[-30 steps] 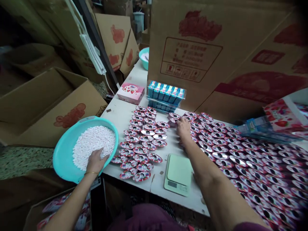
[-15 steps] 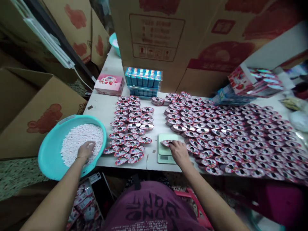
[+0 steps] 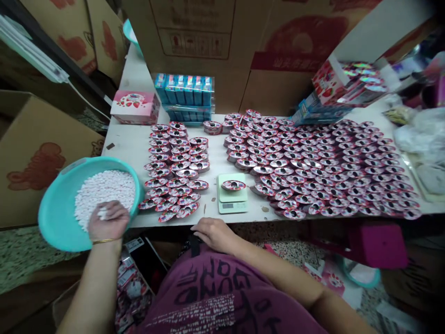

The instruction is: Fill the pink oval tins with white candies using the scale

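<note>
My left hand (image 3: pixel 107 221) is closed round a handful of small white candies inside a turquoise basin (image 3: pixel 57 211) of white candies (image 3: pixel 100 190) at the table's left edge. My right hand (image 3: pixel 214 233) rests by the table's front edge near my lap, fingers loosely curled, nothing seen in it. One pink oval container (image 3: pixel 233 185) sits on the pale green scale (image 3: pixel 232 199) just beyond that hand. A group of the same containers (image 3: pixel 175 171) lies left of the scale, and a much larger field of them (image 3: pixel 323 169) spreads to the right.
A pink strawberry box (image 3: pixel 134 105) and a clear pack of blue boxes (image 3: pixel 186 95) stand at the back of the white table (image 3: pixel 130 144). Large cardboard cartons (image 3: pixel 243 41) wall the back; an open carton (image 3: pixel 31 153) stands left. Bags (image 3: pixel 422 134) lie far right.
My right hand carried one container from the far rows onto the scale, let go and drew back to the table's edge. My left hand closed on candies in the basin.
</note>
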Demonstrator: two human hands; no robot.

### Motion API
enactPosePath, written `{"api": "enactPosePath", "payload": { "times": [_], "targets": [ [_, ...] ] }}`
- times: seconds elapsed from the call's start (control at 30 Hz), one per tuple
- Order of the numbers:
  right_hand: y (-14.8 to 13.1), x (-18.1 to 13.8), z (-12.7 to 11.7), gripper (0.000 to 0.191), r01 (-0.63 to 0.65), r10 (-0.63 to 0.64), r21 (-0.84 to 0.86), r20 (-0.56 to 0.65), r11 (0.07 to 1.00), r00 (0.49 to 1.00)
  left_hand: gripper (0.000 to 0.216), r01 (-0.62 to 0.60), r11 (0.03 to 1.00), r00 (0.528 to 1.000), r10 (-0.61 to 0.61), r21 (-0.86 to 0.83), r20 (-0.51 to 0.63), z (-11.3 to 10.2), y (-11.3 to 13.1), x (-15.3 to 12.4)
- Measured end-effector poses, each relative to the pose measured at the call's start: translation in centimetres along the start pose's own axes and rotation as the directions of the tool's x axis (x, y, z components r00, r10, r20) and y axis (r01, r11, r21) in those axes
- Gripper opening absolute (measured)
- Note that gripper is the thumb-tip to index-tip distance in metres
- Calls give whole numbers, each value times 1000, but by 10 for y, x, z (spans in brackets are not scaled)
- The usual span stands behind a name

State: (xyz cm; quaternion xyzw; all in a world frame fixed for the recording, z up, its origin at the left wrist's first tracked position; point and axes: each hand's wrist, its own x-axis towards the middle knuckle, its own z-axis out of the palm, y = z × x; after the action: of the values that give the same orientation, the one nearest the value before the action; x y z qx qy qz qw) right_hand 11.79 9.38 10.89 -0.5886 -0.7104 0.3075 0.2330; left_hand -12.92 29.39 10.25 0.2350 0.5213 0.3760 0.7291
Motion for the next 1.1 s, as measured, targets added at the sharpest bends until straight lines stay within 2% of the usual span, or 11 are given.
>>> {"api": "enactPosePath", "payload": {
  "times": [0.03,0.07,0.1,0.13,0.2,0.33,0.53,0.73,0.93,1.1],
  "targets": [
    [-8,7,-2,26,54,-54,-4,-31,999,998,21,16,971,997,5,-238,83,20,-12,-9],
    [-14,13,-4,28,102,-103,-21,-63,995,993,21,122,924,986,-71,-361,151,40,-27,-18],
    [-20,19,-4,28,137,-141,-55,-87,989,986,22,260,880,960,-190,-397,206,57,-43,-25],
    [-23,24,-4,28,154,-165,-107,-98,982,981,23,372,843,926,-307,-389,220,72,-59,-31],
    [-25,31,0,26,138,-163,-242,-83,960,983,26,508,796,861,-482,-329,165,94,-90,-39],
    [-12,28,14,21,36,-62,-445,-43,895,997,24,578,753,816,-544,-316,196,111,-129,-48],
    [10,9,17,17,-74,48,-488,-67,870,997,20,658,714,752,-605,-240,260,121,-145,-52],
    [28,-3,8,15,-17,10,-435,-19,900,1000,19,681,713,729,-638,-168,249,142,-152,-50],
    [36,-7,-8,15,-164,131,-377,-111,912,985,19,697,709,692,-624,-110,363,168,-155,-46],
    [58,-6,-18,14,-150,96,-261,-209,954,973,20,678,725,701,-591,-118,398,188,-160,-34]
  ]
}}
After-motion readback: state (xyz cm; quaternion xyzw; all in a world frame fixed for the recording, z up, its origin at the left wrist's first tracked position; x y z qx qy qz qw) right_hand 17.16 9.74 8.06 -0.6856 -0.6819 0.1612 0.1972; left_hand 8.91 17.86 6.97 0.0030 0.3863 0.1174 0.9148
